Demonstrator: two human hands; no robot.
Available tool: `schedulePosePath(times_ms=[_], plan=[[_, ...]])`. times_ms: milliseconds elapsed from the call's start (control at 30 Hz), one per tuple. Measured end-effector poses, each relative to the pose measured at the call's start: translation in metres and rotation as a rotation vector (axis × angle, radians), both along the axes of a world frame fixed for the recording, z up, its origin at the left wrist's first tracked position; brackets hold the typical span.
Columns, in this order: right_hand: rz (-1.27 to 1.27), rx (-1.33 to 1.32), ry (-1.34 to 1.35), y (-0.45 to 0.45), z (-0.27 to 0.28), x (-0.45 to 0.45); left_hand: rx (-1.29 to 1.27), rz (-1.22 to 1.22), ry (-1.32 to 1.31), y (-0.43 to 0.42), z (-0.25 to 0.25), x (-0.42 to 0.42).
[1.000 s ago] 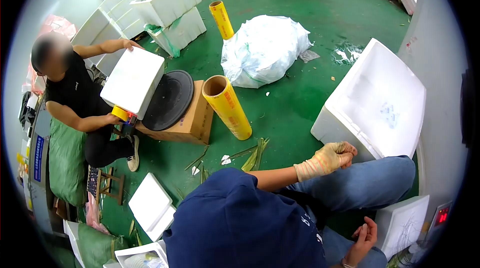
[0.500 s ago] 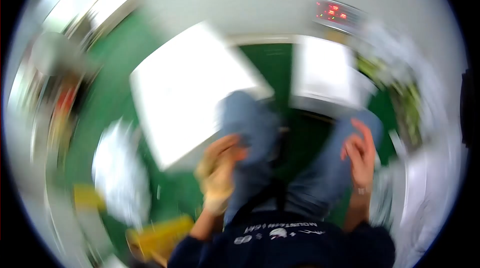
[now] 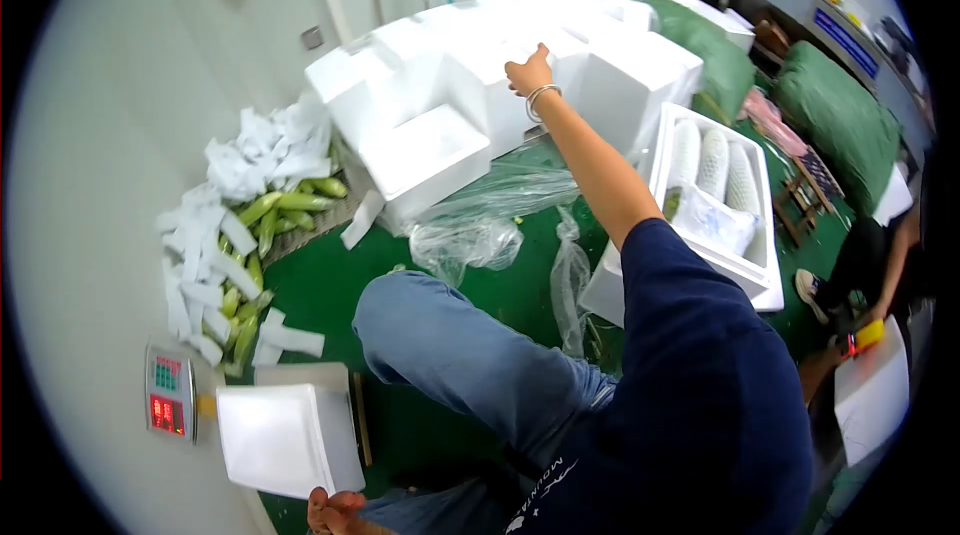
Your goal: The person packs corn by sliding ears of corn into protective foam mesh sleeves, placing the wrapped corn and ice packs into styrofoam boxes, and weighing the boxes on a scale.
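Note:
My right hand [image 3: 530,72], with a bracelet at the wrist, reaches out over a cluster of white foam boxes [image 3: 640,70]. Its fingers are apart and hold nothing visible; whether they touch a box is unclear. An open foam box [image 3: 432,150] sits below and left of this hand. At the bottom edge, my left hand [image 3: 336,512] shows only in part, its fingers loosely bent and nothing visible in them. It is beside the lower corner of a white foam box [image 3: 278,435], which stands next to a scale display [image 3: 170,398].
Long green vegetables [image 3: 290,205] and white foam sleeves [image 3: 200,270] lie along the wall. An open foam box [image 3: 770,235] holds several net-wrapped cylindrical pieces. Clear plastic film [image 3: 480,225] lies on the green floor. A co-worker's hand [image 3: 880,310] is at the right beside green sacks [image 3: 835,110].
The view has swung toward the stacked foam boxes. My right arm has stretched out from near my knee to over them. My left hand is now at the lower edge of view.

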State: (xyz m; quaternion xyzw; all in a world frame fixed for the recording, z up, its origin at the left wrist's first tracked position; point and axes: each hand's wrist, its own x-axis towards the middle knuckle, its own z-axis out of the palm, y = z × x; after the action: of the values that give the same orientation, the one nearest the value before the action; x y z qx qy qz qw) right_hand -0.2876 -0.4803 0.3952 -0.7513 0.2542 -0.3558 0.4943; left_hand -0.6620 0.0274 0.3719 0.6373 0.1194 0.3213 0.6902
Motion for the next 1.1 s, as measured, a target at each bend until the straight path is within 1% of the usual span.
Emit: schedulePosePath(times_ms=[33,100,133,200,333,467,567,633,667,700,767,800,833,867,900,933,967,1000,1033,1067,1100], plan=[[-0.017,0.055,0.059,-0.019,0.006,-0.016,-0.002,-0.022,0.008,0.001,0.002,0.005],[-0.139,0.044,0.18,-0.053,0.017,-0.043,-0.102,-0.075,-0.009,-0.004,0.004,0.014],[-0.167,0.034,0.171,-0.07,0.019,-0.057,-0.115,-0.102,-0.016,-0.001,0.002,0.019],[-0.26,0.11,0.255,-0.099,0.024,-0.08,-0.131,-0.215,0.013,0.007,-0.007,0.026],[-0.346,0.111,0.259,-0.138,0.032,-0.11,0.023,-0.271,-0.008,0.005,-0.011,0.034],[-0.235,0.099,0.271,-0.126,0.028,-0.116,0.211,-0.243,-0.051,0.008,-0.022,0.033],[-0.158,0.096,0.313,-0.105,0.029,-0.101,0.339,-0.201,-0.074,0.016,-0.028,0.028],[-0.081,0.027,0.356,-0.083,0.028,-0.085,0.384,-0.178,-0.095,0.019,-0.031,0.027],[-0.033,-0.054,0.35,-0.073,0.025,-0.069,0.407,-0.17,-0.106,0.019,-0.031,0.027],[0.019,-0.133,0.347,-0.06,0.019,-0.052,0.389,-0.172,-0.121,0.018,-0.03,0.028],[0.288,-0.136,0.248,0.003,0.022,-0.044,0.329,-0.186,-0.16,0.014,-0.025,0.03],[0.46,-0.186,0.241,0.035,0.013,-0.046,0.287,-0.192,-0.178,0.014,-0.028,0.028],[0.636,-0.235,0.234,0.067,-0.003,-0.053,0.345,-0.207,-0.18,0.022,-0.035,0.028],[0.785,-0.248,0.274,0.093,-0.029,-0.065,0.356,-0.2,-0.216,0.019,-0.031,0.029],[0.947,-0.254,0.319,0.122,-0.058,-0.082,0.317,-0.13,-0.138,0.015,-0.028,0.027],[1.034,-0.331,0.461,0.144,-0.094,-0.101,0.044,-0.163,0.052,0.031,-0.044,0.032],[1.069,-0.521,0.62,0.156,-0.136,-0.122,0.611,0.015,-0.225,0.009,-0.035,0.034],[1.247,-0.715,0.764,0.156,-0.177,-0.142,0.596,0.006,-0.01,0.002,-0.023,0.03],[1.371,-0.614,0.674,0.141,-0.239,-0.173,0.297,0.053,0.24,-0.008,-0.018,0.029],[1.39,-0.563,0.801,0.132,-0.273,-0.204,0.127,0.04,0.252,-0.011,-0.032,0.03],[1.364,-0.543,0.955,0.132,-0.288,-0.227,-0.126,0.031,0.318,-0.021,-0.044,0.034]])
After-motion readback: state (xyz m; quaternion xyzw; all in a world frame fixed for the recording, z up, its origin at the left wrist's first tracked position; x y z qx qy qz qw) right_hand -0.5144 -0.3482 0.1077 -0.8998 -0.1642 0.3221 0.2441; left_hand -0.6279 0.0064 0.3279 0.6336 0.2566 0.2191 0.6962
